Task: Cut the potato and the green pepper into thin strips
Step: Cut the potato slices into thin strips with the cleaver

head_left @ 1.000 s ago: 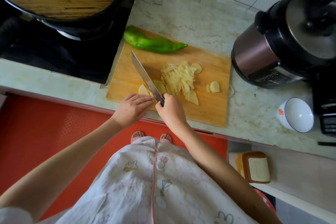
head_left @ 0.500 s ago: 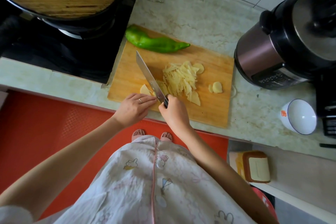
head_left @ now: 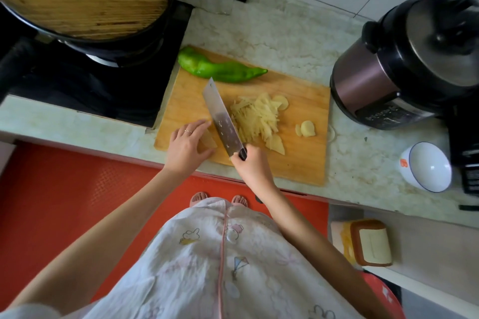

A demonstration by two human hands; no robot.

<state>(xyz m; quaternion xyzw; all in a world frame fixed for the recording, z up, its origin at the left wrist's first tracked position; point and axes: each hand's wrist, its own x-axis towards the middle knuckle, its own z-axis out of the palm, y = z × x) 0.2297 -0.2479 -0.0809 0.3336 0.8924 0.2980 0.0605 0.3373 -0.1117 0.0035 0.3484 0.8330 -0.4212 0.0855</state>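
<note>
Right hand [head_left: 252, 163] is wrapped round the knife [head_left: 223, 122] handle, blade laid over against the pile of potato strips [head_left: 255, 118], I'd guess to nudge them clear. Left hand [head_left: 188, 145] lies flat-fingered on the last slices [head_left: 209, 142], near left of the board [head_left: 298, 163], pinning them. Green pepper [head_left: 220, 70] waits whole along the far edge, out of harm's way.

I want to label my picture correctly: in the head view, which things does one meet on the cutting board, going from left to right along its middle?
left hand → knife → potato strips → small potato pieces
</note>
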